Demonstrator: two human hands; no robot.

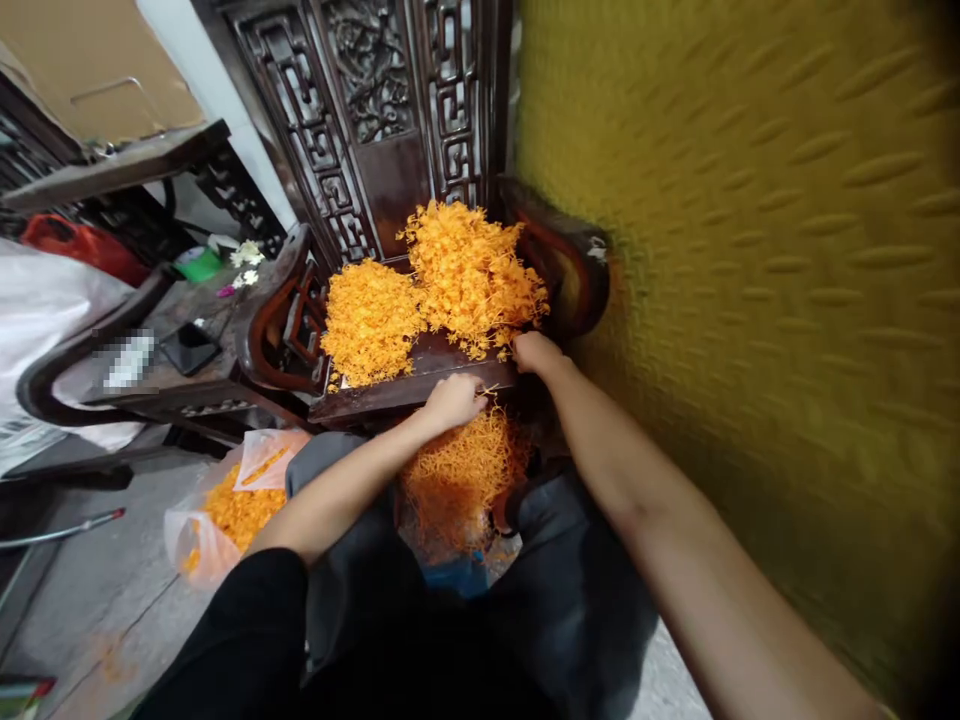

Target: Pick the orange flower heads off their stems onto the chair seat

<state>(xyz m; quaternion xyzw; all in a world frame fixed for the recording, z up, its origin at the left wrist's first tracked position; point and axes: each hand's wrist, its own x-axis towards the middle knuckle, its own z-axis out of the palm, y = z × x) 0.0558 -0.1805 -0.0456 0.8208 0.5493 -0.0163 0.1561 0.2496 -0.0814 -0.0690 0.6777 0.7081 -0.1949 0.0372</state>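
Note:
Two heaps of small orange flowers, a smaller left heap (pixel 371 322) and a taller right heap (pixel 472 270), lie on the seat of a dark carved wooden chair (pixel 397 392). At the seat's front edge, my left hand (pixel 454 400) is closed on a few thin orange stems. My right hand (pixel 535 352) is closed at the lower right edge of the right heap, touching flowers there; its fingertips are partly hidden. Below the seat edge, between my knees, hangs or rests a mass of orange stems (pixel 472 465).
A clear bag of orange bits (pixel 244 505) stands on the floor at the left. A side table (pixel 214 310) holds a black phone (pixel 190 348), green tape (pixel 198 263) and white flowers. A yellow textured panel (pixel 735 250) rises close on the right.

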